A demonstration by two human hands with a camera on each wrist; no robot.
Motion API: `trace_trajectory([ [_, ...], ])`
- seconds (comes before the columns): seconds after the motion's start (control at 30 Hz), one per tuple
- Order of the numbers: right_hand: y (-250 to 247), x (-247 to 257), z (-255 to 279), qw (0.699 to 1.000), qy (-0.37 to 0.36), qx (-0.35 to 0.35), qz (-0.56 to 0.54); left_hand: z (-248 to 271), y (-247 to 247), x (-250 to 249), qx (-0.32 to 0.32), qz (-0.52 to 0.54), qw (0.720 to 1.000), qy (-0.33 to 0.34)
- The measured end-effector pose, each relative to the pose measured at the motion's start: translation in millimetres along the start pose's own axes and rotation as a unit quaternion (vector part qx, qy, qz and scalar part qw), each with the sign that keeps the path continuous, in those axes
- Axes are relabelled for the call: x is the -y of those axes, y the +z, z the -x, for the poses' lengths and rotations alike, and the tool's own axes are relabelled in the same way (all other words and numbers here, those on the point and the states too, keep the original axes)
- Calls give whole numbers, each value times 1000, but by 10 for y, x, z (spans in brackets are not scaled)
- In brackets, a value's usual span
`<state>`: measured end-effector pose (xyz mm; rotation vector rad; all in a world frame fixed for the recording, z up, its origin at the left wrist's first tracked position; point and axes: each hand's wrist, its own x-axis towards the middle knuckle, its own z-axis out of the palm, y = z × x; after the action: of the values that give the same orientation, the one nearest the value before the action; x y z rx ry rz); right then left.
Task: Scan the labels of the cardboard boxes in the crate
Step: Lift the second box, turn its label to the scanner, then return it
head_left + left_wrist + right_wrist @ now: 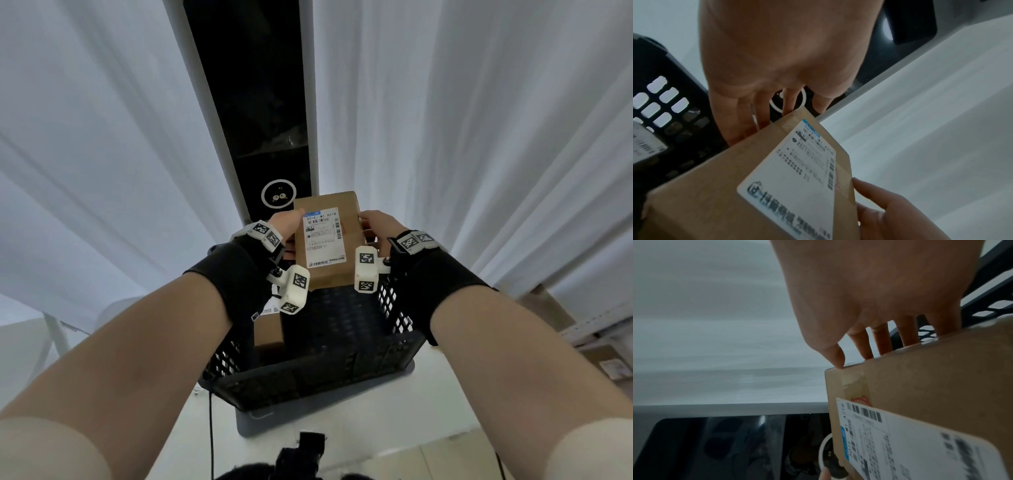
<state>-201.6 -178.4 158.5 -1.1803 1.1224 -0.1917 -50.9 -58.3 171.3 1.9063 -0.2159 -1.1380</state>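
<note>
The black crate [318, 373] stands on a white table [428, 394]; inside, at its left wall, a second box [269, 330] stands with a white label, mostly hidden behind the left wrist. The rest of the crate floor shows bare mesh.

Both hands hold a box [327, 240] above the crate's far end, in front of a tall black scanner panel [260, 137] with a white ring near its foot. The left hand [286, 222] grips the box's left edge, fingers going under it; the right hand [376, 224] grips the right edge with fingers curled behind.

The box's long axis runs away from the person, and its label [322, 238] faces up towards the head camera, barcode at the far end, logo at the near end.

The label's small print is too blurred to read, and the box's underside and the fingertips beneath it are hidden.
</note>
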Motion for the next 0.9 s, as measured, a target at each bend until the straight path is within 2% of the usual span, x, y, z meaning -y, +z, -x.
trace_trajectory([
  [0.4, -65, -617, -523, 998, 55, -36, -26, -524, 437, 576, -17, 8, 999, -49],
  [0.53, -96, -815, -824, 997, 66, -40, 7, -733, 542, 734, -19, 18, 997, -68],
  [0.63, -88, -871, -851, 997, 51, -39, 36, -832, 621, 797, -11, 25, 997, -70],
  [0.73, -97, -916, -898, 994, 49, -69, 68, -923, 682, 860, 0, 33, 996, -79],
  [0.83, -74, -953, -939, 991, 51, -47, 111, -1025, 715, 941, 13, 47, 994, -94],
  [0.9, -90, -1056, -1039, 994, 47, -44, 89, -1103, 736, 993, 21, 57, 993, -105],
])
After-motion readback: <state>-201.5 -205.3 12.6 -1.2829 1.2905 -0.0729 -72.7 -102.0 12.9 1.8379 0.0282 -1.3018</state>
